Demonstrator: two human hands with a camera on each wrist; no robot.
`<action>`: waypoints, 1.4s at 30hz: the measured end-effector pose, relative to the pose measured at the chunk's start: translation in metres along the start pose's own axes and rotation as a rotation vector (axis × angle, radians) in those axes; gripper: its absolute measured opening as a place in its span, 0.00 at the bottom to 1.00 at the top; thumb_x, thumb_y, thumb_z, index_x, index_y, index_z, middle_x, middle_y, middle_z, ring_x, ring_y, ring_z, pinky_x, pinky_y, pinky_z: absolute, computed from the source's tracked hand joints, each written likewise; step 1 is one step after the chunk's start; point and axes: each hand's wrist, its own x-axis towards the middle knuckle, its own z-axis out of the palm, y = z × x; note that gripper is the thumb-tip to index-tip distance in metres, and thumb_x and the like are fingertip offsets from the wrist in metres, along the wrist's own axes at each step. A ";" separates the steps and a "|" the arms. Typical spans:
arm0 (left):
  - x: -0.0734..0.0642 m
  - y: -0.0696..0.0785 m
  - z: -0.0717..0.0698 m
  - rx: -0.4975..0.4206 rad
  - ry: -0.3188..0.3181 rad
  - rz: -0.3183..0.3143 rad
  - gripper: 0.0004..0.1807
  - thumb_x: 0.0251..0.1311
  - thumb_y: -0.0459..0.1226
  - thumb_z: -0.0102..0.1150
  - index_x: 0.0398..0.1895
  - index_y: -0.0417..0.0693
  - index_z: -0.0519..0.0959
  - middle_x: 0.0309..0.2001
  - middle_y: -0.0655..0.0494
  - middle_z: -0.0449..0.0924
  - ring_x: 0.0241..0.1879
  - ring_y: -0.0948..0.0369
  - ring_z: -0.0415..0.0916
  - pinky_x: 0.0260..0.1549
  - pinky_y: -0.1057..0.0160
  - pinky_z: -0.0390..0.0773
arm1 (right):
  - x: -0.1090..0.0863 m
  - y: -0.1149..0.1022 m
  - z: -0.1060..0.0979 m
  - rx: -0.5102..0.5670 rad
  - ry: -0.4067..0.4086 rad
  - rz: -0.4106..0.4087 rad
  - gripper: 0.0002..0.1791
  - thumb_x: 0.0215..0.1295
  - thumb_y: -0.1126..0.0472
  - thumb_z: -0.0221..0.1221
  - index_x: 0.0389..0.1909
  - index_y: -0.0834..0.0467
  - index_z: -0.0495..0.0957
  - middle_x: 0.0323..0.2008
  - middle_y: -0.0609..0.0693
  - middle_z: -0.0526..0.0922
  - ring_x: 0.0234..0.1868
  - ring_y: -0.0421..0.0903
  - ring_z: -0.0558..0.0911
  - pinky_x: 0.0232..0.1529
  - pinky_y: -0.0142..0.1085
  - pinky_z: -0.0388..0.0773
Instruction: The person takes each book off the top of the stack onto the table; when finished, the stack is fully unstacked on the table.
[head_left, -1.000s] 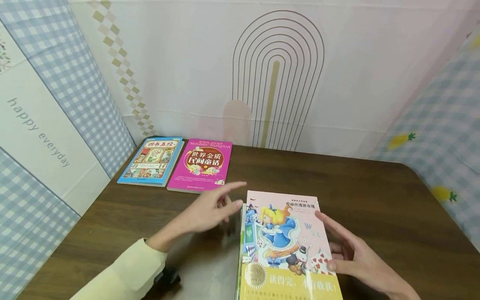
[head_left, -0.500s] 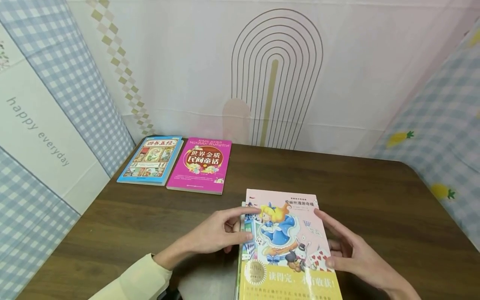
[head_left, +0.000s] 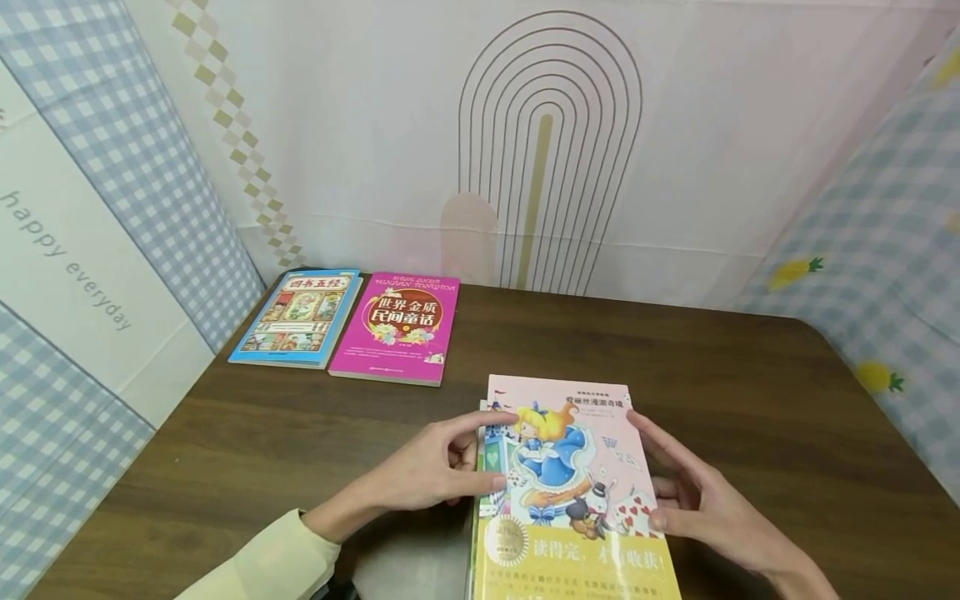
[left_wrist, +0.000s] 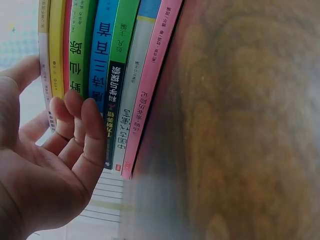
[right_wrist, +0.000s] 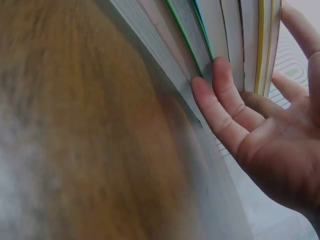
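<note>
So the table (head_left: 720,367) is a dark brown wood-look top with visible grain, a rounded far right corner, and a greyish sheen down near the front edge by the person's pale yellow sleeve (head_left: 262,557). Fabric hangs on three sides: a whitish backdrop (head_left: 360,125) with a thin-line arch (head_left: 547,125), a dusty pink arch shape (head_left: 468,237) and a strip of tan diamonds (head_left: 232,125); blue-and-white gingham (head_left: 135,125) on the left, next to a white panel reading "happy everyday" (head_left: 67,260); and a paler check with yellow pineapples (head_left: 862,250) on the right. Up in the far left corner a blue book (head_left: 296,318) and a magenta book (head_left: 397,329) lie flat side by side. The stack of books (left_wrist: 112,65) sits at the near edge, right of centre, topped by a pink-and-yellow cover (head_left: 562,467). Left hand (head_left: 431,467) has index and thumb spread apart on the cover's left side, other fingers loosely bent against the coloured spines. Right hand (head_left: 708,500) is similarly spread, index and thumb at the cover's right edge, relaxed fingers touching the page edges. Neither hand is wrapped around anything.
</note>
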 end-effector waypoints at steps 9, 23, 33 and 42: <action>-0.012 -0.004 -0.015 -0.030 -0.030 -0.006 0.36 0.67 0.42 0.71 0.77 0.65 0.71 0.29 0.56 0.76 0.20 0.65 0.75 0.16 0.66 0.74 | -0.001 0.000 0.000 -0.053 0.031 0.047 0.49 0.76 0.71 0.56 0.88 0.45 0.40 0.83 0.38 0.54 0.58 0.59 0.85 0.51 0.46 0.89; -0.015 -0.002 -0.023 -0.174 -0.183 0.011 0.39 0.69 0.39 0.70 0.81 0.56 0.66 0.39 0.52 0.88 0.22 0.64 0.79 0.21 0.60 0.84 | -0.001 -0.001 0.000 -0.115 0.053 0.073 0.49 0.74 0.70 0.58 0.87 0.45 0.43 0.74 0.39 0.71 0.53 0.59 0.86 0.49 0.42 0.89; -0.013 -0.008 -0.031 -0.307 -0.225 -0.017 0.41 0.69 0.38 0.70 0.83 0.54 0.63 0.62 0.42 0.83 0.46 0.58 0.88 0.44 0.63 0.89 | -0.001 -0.001 0.001 -0.112 0.059 0.037 0.50 0.73 0.74 0.58 0.87 0.50 0.44 0.72 0.44 0.75 0.50 0.57 0.87 0.46 0.41 0.89; -0.016 -0.004 -0.037 -0.375 -0.204 -0.026 0.44 0.66 0.32 0.71 0.83 0.51 0.63 0.66 0.37 0.80 0.51 0.56 0.88 0.53 0.58 0.87 | 0.000 -0.002 0.002 -0.100 0.060 0.055 0.49 0.74 0.72 0.57 0.87 0.48 0.43 0.73 0.43 0.74 0.50 0.58 0.87 0.46 0.41 0.89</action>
